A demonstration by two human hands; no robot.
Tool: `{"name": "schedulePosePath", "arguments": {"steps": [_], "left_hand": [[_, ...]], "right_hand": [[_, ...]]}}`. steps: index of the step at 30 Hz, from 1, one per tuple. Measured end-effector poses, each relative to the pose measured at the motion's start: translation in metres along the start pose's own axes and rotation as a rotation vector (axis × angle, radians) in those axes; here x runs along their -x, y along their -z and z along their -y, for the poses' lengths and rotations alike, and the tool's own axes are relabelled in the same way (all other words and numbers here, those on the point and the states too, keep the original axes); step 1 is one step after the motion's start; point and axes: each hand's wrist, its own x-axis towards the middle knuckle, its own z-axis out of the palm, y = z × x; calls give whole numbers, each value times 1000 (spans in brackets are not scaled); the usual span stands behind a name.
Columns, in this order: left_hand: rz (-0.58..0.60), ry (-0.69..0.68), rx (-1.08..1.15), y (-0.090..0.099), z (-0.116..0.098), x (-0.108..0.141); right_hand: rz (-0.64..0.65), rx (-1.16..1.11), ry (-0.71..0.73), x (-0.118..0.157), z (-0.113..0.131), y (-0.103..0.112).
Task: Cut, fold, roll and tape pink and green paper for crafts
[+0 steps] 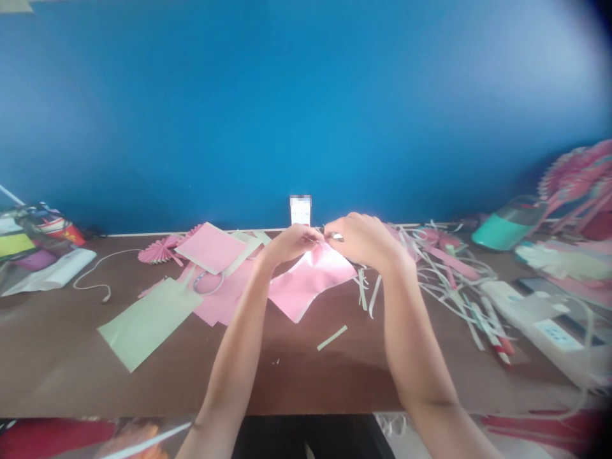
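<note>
My left hand [292,243] pinches the upper edge of a pink sheet of paper [306,287] above the brown table. Close on its right, my right hand [359,237] is closed at the same edge, with its fingertips near the paper's top. A small pale, shiny bit shows between the right fingers; what it is cannot be made out. The sheet hangs bent, lower corner toward me. Just behind my hands, a phone [301,211] with a lit screen leans on the blue wall.
Left lie a pale green sheet [149,324], more pink paper [210,247], a folded pink fan [160,250] and a white cable [90,271]. Right are paper strips [447,290], pens [492,331], a white power strip [535,328] and a teal container [507,226]. One strip [331,338] lies in front.
</note>
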Motion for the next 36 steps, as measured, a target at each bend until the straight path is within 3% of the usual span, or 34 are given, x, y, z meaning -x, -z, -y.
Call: {"name": "schedulePosePath", "arguments": {"steps": [8,14,25,36], "left_hand": [[90,-68,126,-1,13,-2],[124,39,267,3,6,8],[123,79,138,3,8,5],[217,59,202,5,3,11]], "right_hand": [[-18,-31,2,-1,-7,1],[-14,-63,-21,-3,-14,1],[8,-49,-28,-6,-16,-2],[81,-110,-16,-7,-15,0]]}}
